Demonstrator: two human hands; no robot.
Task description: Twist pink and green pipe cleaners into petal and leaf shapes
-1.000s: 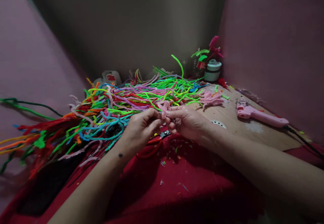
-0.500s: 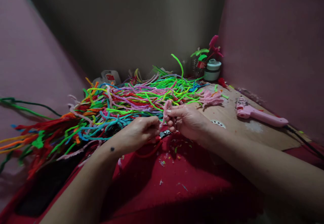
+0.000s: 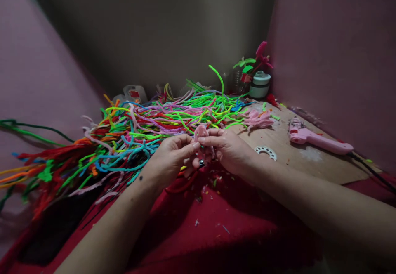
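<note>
A looped pink pipe cleaner (image 3: 201, 132) is pinched between my two hands in the middle of the view. My left hand (image 3: 173, 154) grips its left side with thumb and fingers. From the right, my right hand (image 3: 230, 148) holds the same loop, thumb toward the left fingertips. Below my hands lie red-handled scissors (image 3: 182, 185) on the red cloth, their blades mostly covered. Behind my hands spreads a large heap of coloured pipe cleaners (image 3: 173, 115).
A pink glue gun (image 3: 320, 140) with a black cord lies on the cardboard (image 3: 309, 166) at right. Nearby are a white ring with holes (image 3: 266, 152) and a pink pipe-cleaner bundle (image 3: 259, 119). A lidded jar (image 3: 260, 86) stands behind. A dark flat object (image 3: 58, 228) lies lower left.
My left hand has moved up and right to meet the right hand at the pink loop. The loop now looks more compact, and the white ring is more exposed.
</note>
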